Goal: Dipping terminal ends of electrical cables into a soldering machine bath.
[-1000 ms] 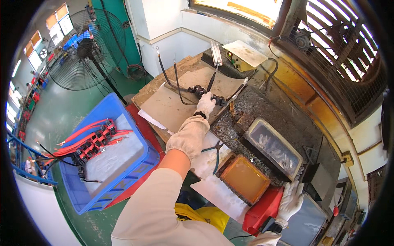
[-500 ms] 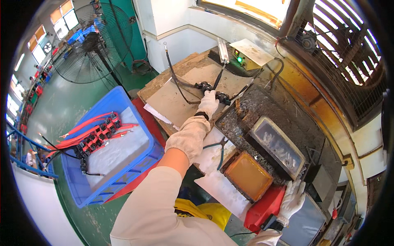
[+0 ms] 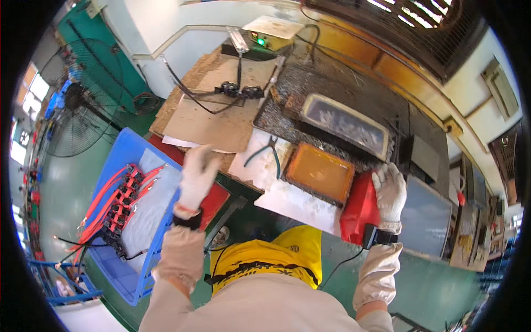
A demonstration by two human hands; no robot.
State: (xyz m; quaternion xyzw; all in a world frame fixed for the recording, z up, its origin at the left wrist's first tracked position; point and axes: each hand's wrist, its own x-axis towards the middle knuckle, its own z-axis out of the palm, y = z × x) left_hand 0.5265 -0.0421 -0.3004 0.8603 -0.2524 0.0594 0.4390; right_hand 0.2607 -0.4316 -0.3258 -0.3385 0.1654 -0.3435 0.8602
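Observation:
My left hand (image 3: 198, 176), in a white glove and slightly blurred, hangs between the blue crate and the bench, its fingers apart with nothing visible in them. On brown cardboard (image 3: 213, 124) beyond it lies a black cable assembly (image 3: 239, 90) with black connector blocks and loose leads. My right hand (image 3: 390, 191), gloved too, lies with fingers stretched along the side of a red box-like object (image 3: 360, 205) at the bench's front edge. Pliers (image 3: 264, 156) with dark green handles rest on white paper left of a tray of amber material (image 3: 319, 172).
Red cable assemblies (image 3: 119, 205) with black blocks lie in the blue crate (image 3: 152, 276) at left. Behind the amber tray stands a glass-topped metal pot (image 3: 345, 124). A control box (image 3: 271, 32) with a green light is at the back. A fan (image 3: 77, 99) stands far left.
My left hand has let go of the black cable assembly and drawn back toward the crate. My right hand stays at the red object. The whole view has swung to the right.

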